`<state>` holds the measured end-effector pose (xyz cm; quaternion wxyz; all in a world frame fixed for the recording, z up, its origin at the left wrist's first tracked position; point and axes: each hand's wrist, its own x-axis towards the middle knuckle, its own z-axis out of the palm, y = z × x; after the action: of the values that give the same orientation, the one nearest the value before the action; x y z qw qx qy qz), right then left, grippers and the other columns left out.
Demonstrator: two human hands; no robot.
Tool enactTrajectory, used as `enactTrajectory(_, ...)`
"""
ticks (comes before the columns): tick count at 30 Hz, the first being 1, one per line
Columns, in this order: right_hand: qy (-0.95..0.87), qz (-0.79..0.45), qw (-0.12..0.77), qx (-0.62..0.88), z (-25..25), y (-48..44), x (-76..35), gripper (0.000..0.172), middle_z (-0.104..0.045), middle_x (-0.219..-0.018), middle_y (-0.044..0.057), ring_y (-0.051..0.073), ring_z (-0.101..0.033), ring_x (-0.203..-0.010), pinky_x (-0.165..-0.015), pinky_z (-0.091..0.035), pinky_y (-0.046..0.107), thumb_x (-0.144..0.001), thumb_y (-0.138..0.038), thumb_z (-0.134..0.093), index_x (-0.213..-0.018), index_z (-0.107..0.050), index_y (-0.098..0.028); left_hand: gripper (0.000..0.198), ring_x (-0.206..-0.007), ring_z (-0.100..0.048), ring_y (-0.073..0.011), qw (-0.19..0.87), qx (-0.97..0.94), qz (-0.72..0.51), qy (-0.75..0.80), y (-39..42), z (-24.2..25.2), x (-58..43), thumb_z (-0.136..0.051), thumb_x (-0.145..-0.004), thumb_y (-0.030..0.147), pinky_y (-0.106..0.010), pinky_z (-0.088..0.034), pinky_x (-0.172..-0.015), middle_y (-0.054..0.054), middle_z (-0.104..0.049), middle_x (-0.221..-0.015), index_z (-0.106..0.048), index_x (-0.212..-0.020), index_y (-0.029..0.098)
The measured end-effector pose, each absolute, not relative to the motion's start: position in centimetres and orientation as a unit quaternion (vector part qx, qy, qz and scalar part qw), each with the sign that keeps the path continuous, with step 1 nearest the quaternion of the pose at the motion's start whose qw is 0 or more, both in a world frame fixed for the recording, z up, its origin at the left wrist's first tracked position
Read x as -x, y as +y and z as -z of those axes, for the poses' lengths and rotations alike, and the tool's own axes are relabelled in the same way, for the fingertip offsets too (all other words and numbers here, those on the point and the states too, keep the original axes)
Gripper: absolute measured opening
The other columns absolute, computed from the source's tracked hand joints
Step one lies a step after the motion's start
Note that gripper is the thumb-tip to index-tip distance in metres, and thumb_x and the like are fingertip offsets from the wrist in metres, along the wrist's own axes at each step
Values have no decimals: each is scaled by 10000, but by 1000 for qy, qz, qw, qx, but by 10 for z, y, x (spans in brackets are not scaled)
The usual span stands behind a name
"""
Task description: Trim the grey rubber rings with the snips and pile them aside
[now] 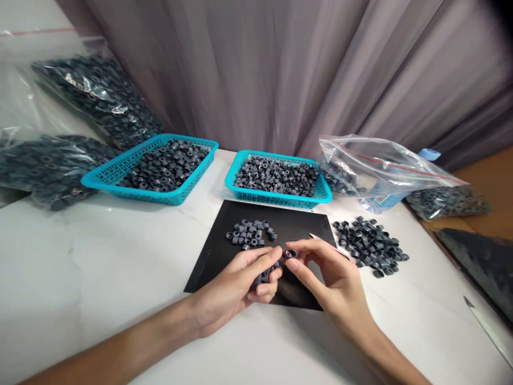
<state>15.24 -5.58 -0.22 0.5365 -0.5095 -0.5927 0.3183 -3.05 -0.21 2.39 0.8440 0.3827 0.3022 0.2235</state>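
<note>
My left hand [244, 278] is closed round several small dark grey ring-shaped parts [262, 278], above the black mat [204, 262]. Between the thumb and index finger of my right hand [332, 272] is one dark grey ring [291, 254], its hollow end facing me. The two hands nearly meet, fingertips close together. Behind them on the mat lies a small pile of similar grey parts [250, 232]. A thin pointed tool [342, 254], partly hidden, runs behind my right hand; whether the hand holds it I cannot tell.
Two blue baskets [180, 197] [276, 199] full of grey parts stand at the back. A loose heap of rings [371, 246] lies right of the mat. Filled plastic bags [96, 101] are at left; another clear bag [385, 158] and a bottle [385, 200] stand at right. A blade-like object [487, 329] lies far right.
</note>
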Motion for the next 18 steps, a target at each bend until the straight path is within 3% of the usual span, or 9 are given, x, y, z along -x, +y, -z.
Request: enactTrajectory(18,-635,-253,518,514,5,-56,-151,115,-632,-1001,18,186,-557,-944,-854,-434,344,-935,-310,-674,-1047,-689,-287,230,-560,-289,-19,880,-329,-225,258,-4,-22,28,-609,-971,326,-169,-186,-529,31,-401,-750,-710,-961,119)
